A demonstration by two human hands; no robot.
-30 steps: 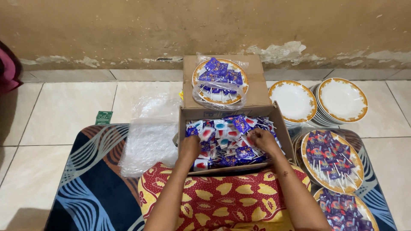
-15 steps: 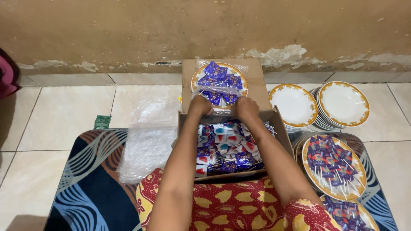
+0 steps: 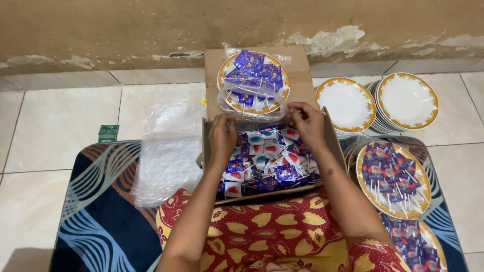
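Both hands are now sitting at the far rim of the cardboard box (image 3: 330, 146), having pulled back a little from half a second ago, when they were reaching up at the bagged plate (image 3: 253, 82). A second ago they were down among the wrapped lollipops (image 3: 267, 161) inside the box. The left hand (image 3: 223, 136) is pinching with narrow fingers at the loose edge of the clear plastic bag (image 3: 242, 100); the right hand (image 3: 305, 121) is doing likewise, fingertips closed on the bag's edge. The bagged plate of sweets is lying on the box flap just beyond, and the pinched opening suggests bag closing is underway. Filled plates (image 3: 393, 176) are waiting on the right, empty plates (image 3: 406, 100) stacked beyond, spare bags (image 3: 169, 151) on the left.
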